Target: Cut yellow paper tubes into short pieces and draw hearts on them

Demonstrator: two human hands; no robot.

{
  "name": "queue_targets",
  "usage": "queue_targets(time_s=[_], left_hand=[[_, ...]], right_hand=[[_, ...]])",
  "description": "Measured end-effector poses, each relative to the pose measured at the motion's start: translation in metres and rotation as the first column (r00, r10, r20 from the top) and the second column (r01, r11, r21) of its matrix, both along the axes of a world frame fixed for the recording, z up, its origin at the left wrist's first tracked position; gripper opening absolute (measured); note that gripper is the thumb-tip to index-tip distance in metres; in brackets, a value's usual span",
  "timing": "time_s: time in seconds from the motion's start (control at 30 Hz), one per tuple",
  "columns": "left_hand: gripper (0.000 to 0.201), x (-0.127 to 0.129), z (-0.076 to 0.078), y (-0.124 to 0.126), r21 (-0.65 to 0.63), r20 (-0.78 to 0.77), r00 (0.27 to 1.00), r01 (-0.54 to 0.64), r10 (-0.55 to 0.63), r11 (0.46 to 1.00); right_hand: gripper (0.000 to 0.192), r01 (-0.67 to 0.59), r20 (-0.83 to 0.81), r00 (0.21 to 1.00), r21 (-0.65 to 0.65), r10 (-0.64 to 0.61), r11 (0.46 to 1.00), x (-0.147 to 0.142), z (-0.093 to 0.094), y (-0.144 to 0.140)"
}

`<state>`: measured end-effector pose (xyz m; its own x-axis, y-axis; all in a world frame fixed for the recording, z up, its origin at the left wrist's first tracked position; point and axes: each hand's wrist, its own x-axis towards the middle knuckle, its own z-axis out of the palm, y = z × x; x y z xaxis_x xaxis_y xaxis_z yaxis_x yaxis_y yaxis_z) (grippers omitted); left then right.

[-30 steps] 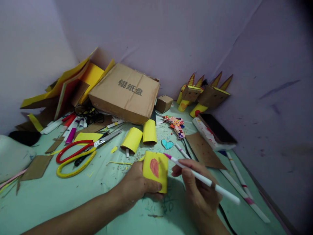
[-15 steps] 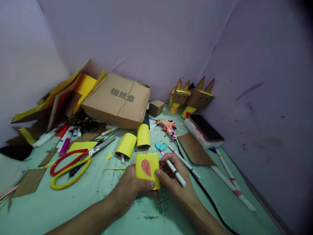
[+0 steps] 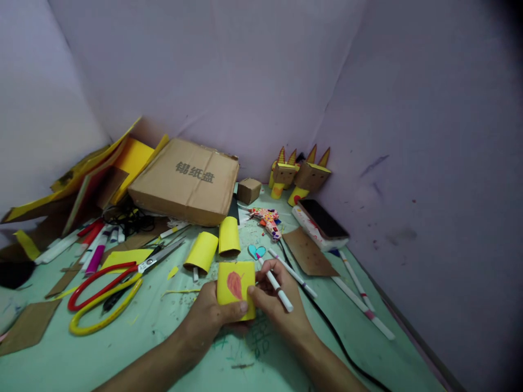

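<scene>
My left hand grips a short yellow paper-covered piece from its left and lower side, thumb across its front. A red, half-heart-like shape is coloured on the face turned to me. My right hand holds a white marker slantwise, its pinkish tip pointing up and away from the yellow piece. The right thumb also touches the yellow piece's right edge. Just beyond the marker tip lies a blue heart-shaped cutout. Two yellow tubes rest on the table behind the held piece.
Large scissors with red and yellow handles lie at left, near several markers. Behind are a flat cardboard box, a patterned glue gun with a black cord, and cardboard horned figures. A phone lies at right.
The view has turned to the right, so everything sits further left and the table things slightly lower. Both hands keep the same hold on the yellow piece and the marker.
</scene>
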<state>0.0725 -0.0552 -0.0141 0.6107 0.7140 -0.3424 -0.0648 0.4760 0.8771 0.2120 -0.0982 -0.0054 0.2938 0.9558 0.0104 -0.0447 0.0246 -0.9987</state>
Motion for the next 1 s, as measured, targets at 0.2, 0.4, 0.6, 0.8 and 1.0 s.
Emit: queue_targets(time_s=[0.2,0.4,0.6,0.8,1.0], left_hand=[[0.065,0.0,0.004,-0.001,0.001,-0.012,1.0,-0.003,0.003,1.0],[0.058,-0.001,0.006,-0.001,-0.002,0.034,0.999,0.007,-0.007,1.0],[0.041,0.001,0.003,-0.001,-0.037,0.015,0.996,-0.09,0.09,0.995],[0.035,0.002,0.005,0.0,-0.084,0.003,0.987,-0.158,0.159,0.984],[0.034,0.0,0.006,-0.002,-0.067,0.027,0.993,-0.112,0.114,0.992]], right_hand=[[0.024,-0.004,0.042,0.999,0.008,0.004,1.0,-0.002,-0.001,-0.001],[0.023,-0.034,0.066,0.997,0.047,0.031,0.998,-0.003,-0.004,0.0],[0.02,0.006,0.091,0.996,0.107,-0.016,0.994,0.003,-0.009,-0.003],[0.038,0.322,0.003,0.945,0.157,-0.327,0.933,0.021,0.003,-0.008],[0.03,0.322,0.122,0.921,0.298,-0.37,0.899,0.011,-0.001,-0.018]])
